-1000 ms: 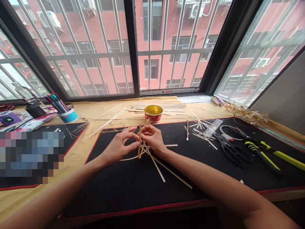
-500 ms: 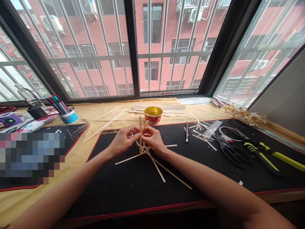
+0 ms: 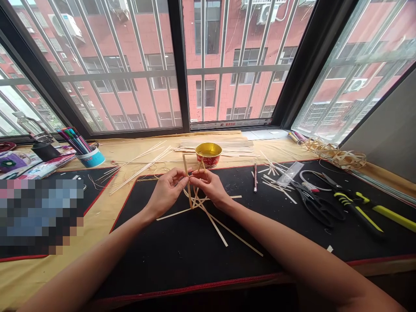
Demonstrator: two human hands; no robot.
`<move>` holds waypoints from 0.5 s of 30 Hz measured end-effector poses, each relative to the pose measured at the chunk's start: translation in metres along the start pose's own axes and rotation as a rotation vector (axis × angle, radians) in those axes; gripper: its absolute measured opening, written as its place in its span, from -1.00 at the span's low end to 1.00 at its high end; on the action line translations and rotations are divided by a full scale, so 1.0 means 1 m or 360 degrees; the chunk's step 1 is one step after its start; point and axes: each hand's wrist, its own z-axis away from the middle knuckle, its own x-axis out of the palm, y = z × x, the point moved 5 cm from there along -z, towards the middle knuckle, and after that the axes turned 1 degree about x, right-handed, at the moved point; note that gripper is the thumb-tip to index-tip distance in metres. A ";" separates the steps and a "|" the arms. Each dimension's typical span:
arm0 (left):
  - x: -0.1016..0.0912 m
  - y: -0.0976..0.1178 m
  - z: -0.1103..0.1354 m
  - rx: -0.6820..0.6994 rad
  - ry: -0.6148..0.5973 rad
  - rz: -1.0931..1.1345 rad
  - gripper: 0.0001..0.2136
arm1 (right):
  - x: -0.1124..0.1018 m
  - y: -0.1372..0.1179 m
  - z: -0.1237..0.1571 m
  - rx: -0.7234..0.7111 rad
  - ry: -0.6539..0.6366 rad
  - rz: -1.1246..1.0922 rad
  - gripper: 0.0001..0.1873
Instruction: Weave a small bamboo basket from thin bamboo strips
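Several pale flat strips, which look like bamboo, cross in a star-like weave (image 3: 199,202) on the black mat (image 3: 156,255). Some of its ends lie flat toward me and to the sides, while others bend upward between my hands. My left hand (image 3: 170,188) pinches one raised strip (image 3: 186,164) between thumb and fingers. Close against it, my right hand (image 3: 210,185) is closed on another raised strip (image 3: 202,164) that leans to the right. The fingertips of both hands nearly meet above the weave and partly cover the strips.
Behind my hands stands a red bowl (image 3: 208,155) with a yellow inside. To the right lie a pencil (image 3: 255,177), short strip pieces (image 3: 276,184), black scissors (image 3: 316,203) and yellow-and-black pliers (image 3: 357,212). A pen cup (image 3: 91,157) is at the left, with long strips (image 3: 143,171) beside it.
The raised strip at my left hand now tilts left instead of standing straight up. The strip by my right hand shows longer above the fingers. The view has shifted slightly.
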 end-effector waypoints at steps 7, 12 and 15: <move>0.001 -0.004 0.001 -0.0017 0.0019 0.0070 -0.75 | 0.010 -0.008 0.006 -0.0090 -0.0179 0.0083 -0.35; 0.005 -0.005 0.004 -0.0016 0.0032 0.0035 -0.73 | 0.012 -0.007 0.005 -0.0193 -0.0237 0.0156 -0.40; 0.006 -0.007 0.006 0.0008 0.0022 0.0022 -0.71 | 0.011 -0.007 0.005 -0.0223 -0.0251 0.0154 -0.46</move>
